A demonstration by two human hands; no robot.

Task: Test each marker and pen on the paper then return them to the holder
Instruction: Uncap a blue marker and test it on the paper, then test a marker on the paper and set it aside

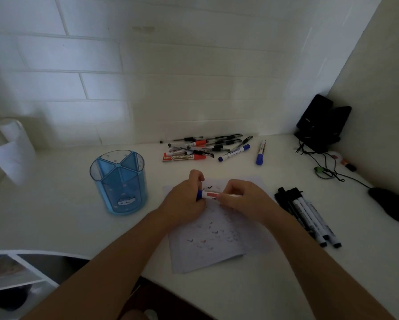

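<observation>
Head view: both hands are working over the paper (213, 236), which is lying flat on the white desk (66, 218) w/ small red and dark test marks on it. The left hand (184, 199) is clenching the blue cap end of a whiteboard marker (209, 195); the right hand (242, 199) is gripping the other end of the barrel, so the marker is sitting horizontal between them, just above the paper's far edge. Whether the cap is seated or separating cannot be determined. The blue holder (118, 181) is standing upright to the left of the paper, compartments showing no contents. A loose pile of pens and markers (203, 147) is lying near the tiled wall, w/ two blue-capped markers (247, 152) just to its right. A group of black markers (308, 215) is lying beside the paper on the right. A black mouse (390, 205) is resting further right.
</observation>
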